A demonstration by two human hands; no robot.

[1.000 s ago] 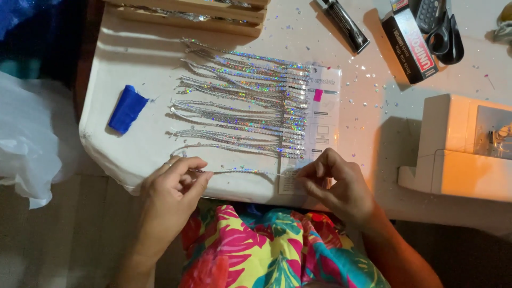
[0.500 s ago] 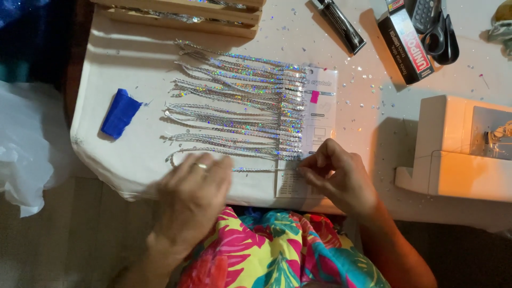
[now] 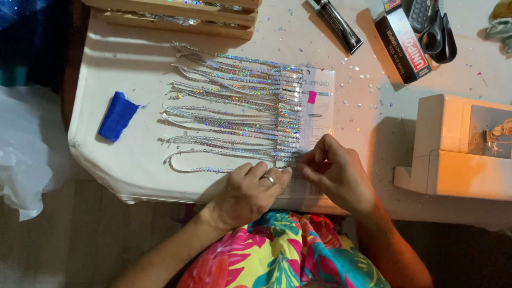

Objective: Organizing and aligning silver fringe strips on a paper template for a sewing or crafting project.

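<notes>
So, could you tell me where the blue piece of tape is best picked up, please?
Probably by its raised upper end, coming from the table's left edge: the blue tape lies alone, tilted, clear of the sequin strands, and both hands are busy at the paper sheet.

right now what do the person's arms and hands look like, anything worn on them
Both forearms are bare, with no sleeves, gloves or watch in view. The left hand wears a plain band ring on one finger. The right hand shows no ring.
</notes>
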